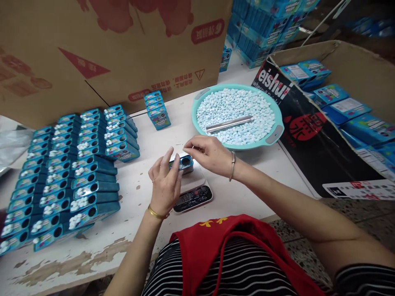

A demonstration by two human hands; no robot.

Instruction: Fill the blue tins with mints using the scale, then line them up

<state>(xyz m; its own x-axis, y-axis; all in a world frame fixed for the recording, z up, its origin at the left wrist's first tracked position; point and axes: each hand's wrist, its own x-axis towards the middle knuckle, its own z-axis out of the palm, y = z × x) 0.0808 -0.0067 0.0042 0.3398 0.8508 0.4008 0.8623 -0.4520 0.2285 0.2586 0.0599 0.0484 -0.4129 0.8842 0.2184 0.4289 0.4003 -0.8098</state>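
A small blue tin (184,163) lies on a white digital scale (194,190) in front of me. My left hand (165,181) curls around the tin's left end, thumb and fingers touching it. My right hand (209,154) hovers just above the tin's right end with fingertips pinched together; whether a candy is in the pinch is too small to tell. Behind sits a teal basin (276,135) full of pale blue candies with a metal scoop (228,123) lying in them.
Rows of filled blue tins (70,172) cover the table's left side, and a short stack of tins (157,109) stands further back. A big cardboard box (108,49) rises behind. At right, an open carton (364,74) holds blue packs. The white table (247,193) has chipped paint at its near edge.
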